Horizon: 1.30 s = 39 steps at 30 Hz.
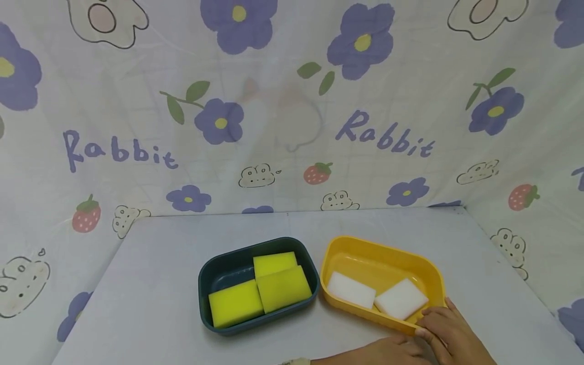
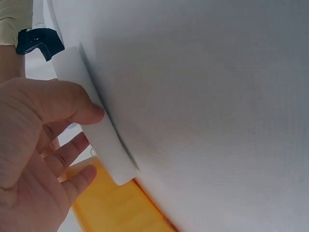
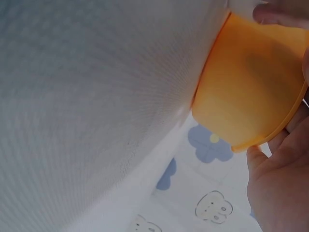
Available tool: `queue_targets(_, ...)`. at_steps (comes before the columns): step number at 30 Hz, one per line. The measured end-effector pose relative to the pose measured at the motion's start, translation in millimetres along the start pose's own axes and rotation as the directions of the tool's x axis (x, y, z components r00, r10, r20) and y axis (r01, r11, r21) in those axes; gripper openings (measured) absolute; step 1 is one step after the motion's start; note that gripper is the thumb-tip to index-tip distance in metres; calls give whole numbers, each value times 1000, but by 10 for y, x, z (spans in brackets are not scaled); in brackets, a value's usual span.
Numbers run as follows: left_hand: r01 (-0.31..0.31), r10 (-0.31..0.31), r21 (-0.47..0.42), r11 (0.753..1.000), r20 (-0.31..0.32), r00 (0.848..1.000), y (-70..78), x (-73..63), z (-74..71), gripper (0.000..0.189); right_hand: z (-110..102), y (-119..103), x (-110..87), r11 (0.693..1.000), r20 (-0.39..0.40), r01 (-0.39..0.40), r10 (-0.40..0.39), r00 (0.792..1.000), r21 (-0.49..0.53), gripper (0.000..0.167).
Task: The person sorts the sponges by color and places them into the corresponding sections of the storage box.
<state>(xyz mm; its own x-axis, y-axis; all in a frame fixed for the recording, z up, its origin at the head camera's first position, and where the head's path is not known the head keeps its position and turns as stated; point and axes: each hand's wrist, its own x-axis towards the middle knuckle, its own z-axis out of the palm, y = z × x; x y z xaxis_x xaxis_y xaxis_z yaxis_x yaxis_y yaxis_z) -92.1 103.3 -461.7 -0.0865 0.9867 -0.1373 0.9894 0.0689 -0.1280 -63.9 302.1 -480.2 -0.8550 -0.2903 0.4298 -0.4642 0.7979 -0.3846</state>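
Observation:
My left hand (image 1: 388,352) is at the front edge of the view, and in the left wrist view the left hand (image 2: 38,140) pinches a white sponge (image 2: 96,118) between thumb and fingers. That sponge stands on its narrow side on the table, close to the yellow tray (image 2: 120,208). With fingers over the rim, my right hand (image 1: 449,329) grips the near right corner of the yellow tray (image 1: 383,248). In the right wrist view the right hand (image 3: 282,179) holds the tray's rim from outside. Two white sponges, one left (image 1: 351,290) and one right (image 1: 401,299), lie inside.
A dark green tray (image 1: 228,248) stands left of the yellow one, almost touching it. Three yellow sponges (image 1: 237,304) lie in it, two of them overlapping. The white table (image 1: 150,284) is backed by a printed cloth (image 1: 283,101) with flowers and lettering.

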Motion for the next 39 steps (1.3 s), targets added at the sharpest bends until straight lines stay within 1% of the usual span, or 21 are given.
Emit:
queue_targets(3, -2, 0, -40, 999, -33, 999, -11, -53, -8, 45, 3, -5, 1, 1000, -1, 1, -1, 1000, -1, 34)
queue_targets(6, -8, 4, -51, 999, -81, 997, -16, -112, -19, 41, 1, -15, 4, 1000, 1, -3, 3, 1000, -1, 33)
queue_targets(8, -12, 7, -53, 998, -96, 995, -26, -147, -36, 40, -2, -15, 5, 1000, 1, -2, 2, 1000, 1, 34)
queue_targets(11, -13, 7, -64, 998, -93, 996, -43, -182, -74, 39, -4, -12, 7, 1000, 5, 2, -2, 1000, 10, 34)
queue_targets(13, -8, 3, -78, 997, -69, 998, -52, -193, -97, 39, -4, -7, 5, 1000, 4, 8, -8, 1000, 16, 35)
queue_targets(17, -14, 7, -91, 996, -72, 997, -54, -220, -92, 37, -3, -6, 1, 1000, 3, 7, -7, 1000, 26, 34)
queue_targets(20, -20, 11, -124, 992, -74, 997, -60, -238, -73, 37, 1, -7, 4, 1000, 4, 4, -4, 1000, 21, 34)
queue_targets(22, -7, -2, -179, 984, -50, 999, -71, -241, -79, 36, 3, -5, 6, 1000, 8, -2, 2, 1000, 23, 34)
queue_targets(23, 8, -15, -212, 977, -29, 999, -82, -236, -93, 36, 5, -4, 6, 1000, 10, -6, 6, 1000, 24, 35)
queue_targets(26, 17, -15, -248, 969, 9, 1000, -114, -240, -153, 34, 6, -2, 2, 999, 15, -22, 22, 1000, 23, 35)
queue_targets(28, 8, -6, -259, 966, 6, 1000, -136, -267, -200, 37, 3, -5, 0, 999, 19, -36, 35, 999, 16, 34)
queue_targets(30, -19, 14, -263, 965, -20, 1000, -155, -313, -248, 42, -5, -10, -4, 999, 26, -50, 49, 998, 5, 33)
queue_targets(34, -15, 7, -329, 944, -24, 1000, -200, -407, -356, 50, -21, -15, -7, 998, 40, -66, 66, 997, 4, 33)
queue_targets(36, -13, 4, -337, 941, -27, 1000, -225, -442, -407, 48, -22, -12, -8, 998, 44, -65, 65, 997, 4, 33)
queue_targets(39, -9, -1, -346, 938, -28, 1000, -261, -498, -478, 50, -13, -5, -3, 999, 40, -42, 42, 998, 2, 34)
